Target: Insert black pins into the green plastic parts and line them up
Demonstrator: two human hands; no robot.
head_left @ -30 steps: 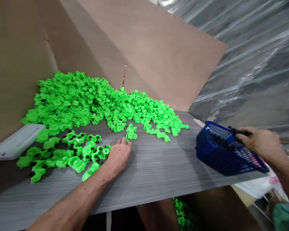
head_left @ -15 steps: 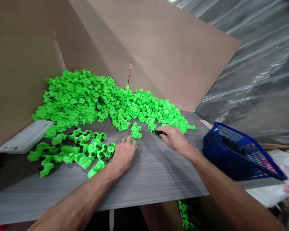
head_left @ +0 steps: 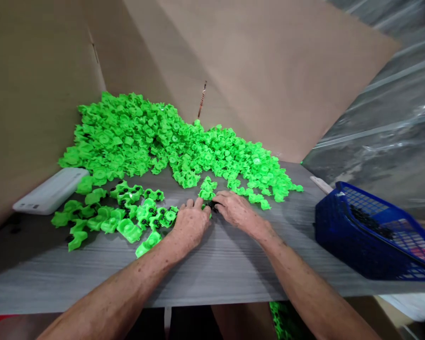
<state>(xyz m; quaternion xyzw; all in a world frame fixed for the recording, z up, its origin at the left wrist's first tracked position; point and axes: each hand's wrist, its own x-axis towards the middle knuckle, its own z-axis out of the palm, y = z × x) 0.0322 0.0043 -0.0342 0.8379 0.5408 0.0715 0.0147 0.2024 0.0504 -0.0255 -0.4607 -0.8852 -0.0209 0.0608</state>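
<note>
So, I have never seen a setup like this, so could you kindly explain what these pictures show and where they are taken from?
These pictures come from one camera worn on a person's head, looking forward and down, so the two bare forearms at the bottom are the wearer's own. There is no machine here. The left hand and the right hand meet on a grey wood-grain table top. The right hand's fingertips seem to pinch small black parts. The left hand lies beside them, close to bright green plastic parts. A large heap of the green parts lies further back, against brown cardboard. To the right stands a blue plastic basket with black parts inside.
</note>
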